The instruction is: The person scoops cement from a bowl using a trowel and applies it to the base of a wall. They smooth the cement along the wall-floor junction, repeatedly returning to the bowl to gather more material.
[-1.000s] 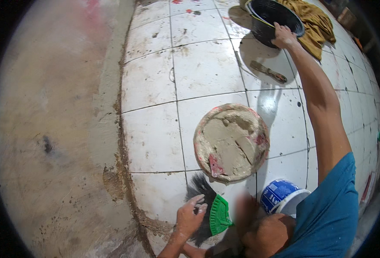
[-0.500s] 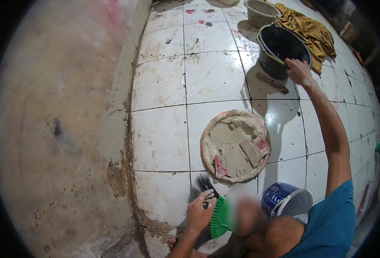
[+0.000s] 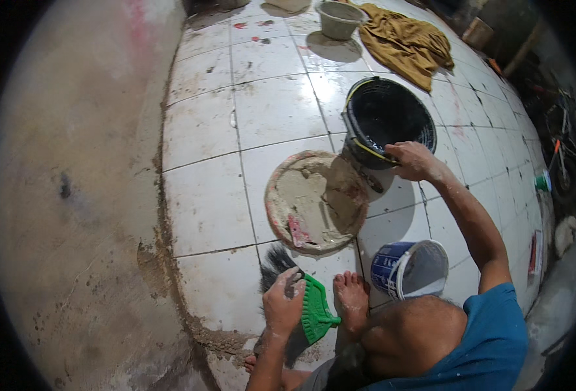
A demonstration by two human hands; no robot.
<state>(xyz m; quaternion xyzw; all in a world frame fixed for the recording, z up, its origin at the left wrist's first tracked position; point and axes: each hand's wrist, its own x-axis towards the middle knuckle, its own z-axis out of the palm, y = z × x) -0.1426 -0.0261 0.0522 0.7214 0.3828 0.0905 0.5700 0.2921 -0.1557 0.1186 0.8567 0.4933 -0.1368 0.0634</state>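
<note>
My left hand (image 3: 284, 304) is closed on a green broom head (image 3: 315, 309) with black bristles, gripping it where the bristles meet the plastic. My right hand (image 3: 413, 161) grips the yellow handle at the near rim of a black bucket (image 3: 399, 98). Something dark and shiny lies inside the bucket. Just to its near left sits a round tray (image 3: 276, 218) with a reddish rim, spread with grey mortar. A red scraper (image 3: 297, 231) lies on the mortar. A trowel (image 3: 373, 182) shows partly beside the bucket; the rest of it is hidden.
A blue and white pail (image 3: 386, 268) leans on its side by my knee. My bare foot (image 3: 352, 300) is next to the broom head. Farther off are a grey basin (image 3: 339, 26) and a brown cloth (image 3: 405, 45). A rough plastered wall (image 3: 86, 215) borders the tiles on the left.
My right hand has brought the black bucket nearer to me, close against the mortar tray, and its shadow now falls across the mortar. My left hand keeps hold of the broom head. The view has shifted.
</note>
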